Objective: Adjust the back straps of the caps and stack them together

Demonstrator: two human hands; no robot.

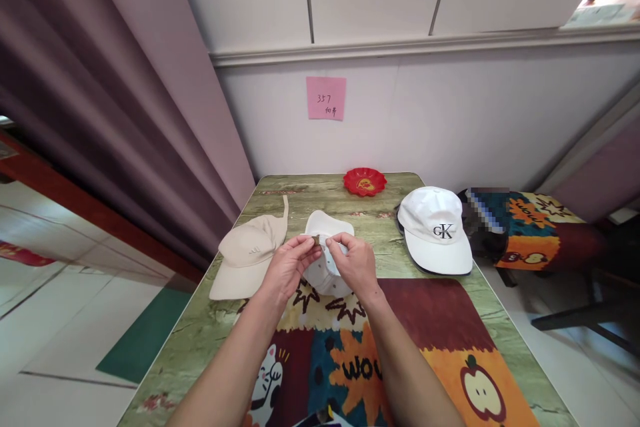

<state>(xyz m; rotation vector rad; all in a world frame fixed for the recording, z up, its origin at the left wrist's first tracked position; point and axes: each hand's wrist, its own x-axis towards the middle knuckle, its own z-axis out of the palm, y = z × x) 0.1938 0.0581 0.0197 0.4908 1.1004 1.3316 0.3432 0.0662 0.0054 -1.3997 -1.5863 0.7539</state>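
White fabric baseball cap with eyelets in its crown is between the two hands, above the far edge of a printed mat, its brim pointing to twelve o'clock. Taking it as the clock's centre, a tall, pleated purple curtain hangs at ten o'clock. Below is a green wood-grain table. The mat, maroon, orange and teal with cartoon pictures, spreads at six o'clock, partly under the forearms. At three o'clock sits a white cap with black lettering, a dark edge showing beneath its brim; at nine, a beige cloth cap with a loose strap.

The left hand, at nine o'clock and just beside the held cap, has thumb and forefinger pinched on a small brown piece, its material unclear. The right hand, at three, is curled, thumb and fingertips pinching the cap's pale strap. A red, scalloped dish lies at one o'clock; a square pink paper note is on the wall at twelve.
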